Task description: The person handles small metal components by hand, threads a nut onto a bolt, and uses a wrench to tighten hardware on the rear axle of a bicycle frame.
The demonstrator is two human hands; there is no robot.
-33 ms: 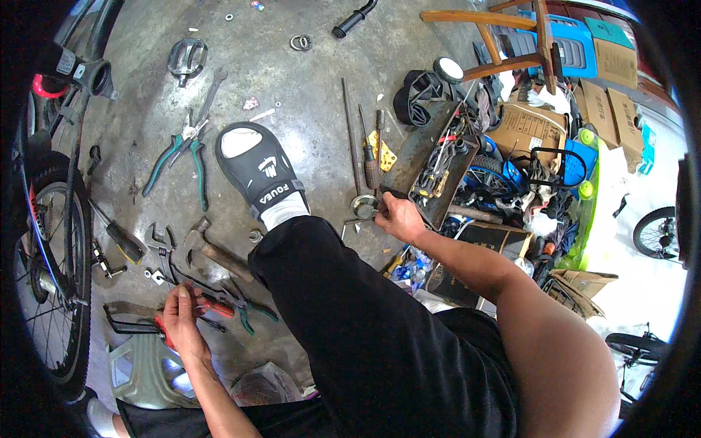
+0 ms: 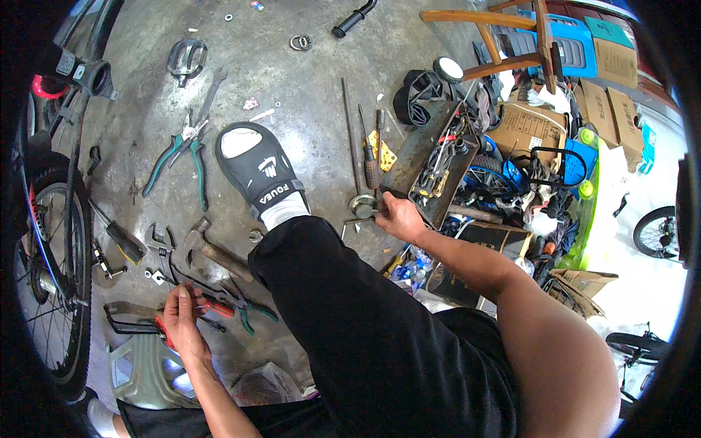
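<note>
A: What is the right hand doing?

B: Its fingers are curled in, just left of the tool tray, beside a round metal piece. The fingertips hide whether they grip that piece or only touch it. A dark bar shows at the hand's far side, mostly covered.

A: And the left hand?

B: Near left, fingers drawn together over some tools. A red handle shows just to its right; I can't tell whether it is held or lies beneath. The hacksaw on the left has its red grip partly behind that hand.

A: What else is cut off?

B: The black trouser leg hides the floor between the hands. At far left, the dark rim crops the bicycle, and the clutter at right overlaps too much to sort.
</note>
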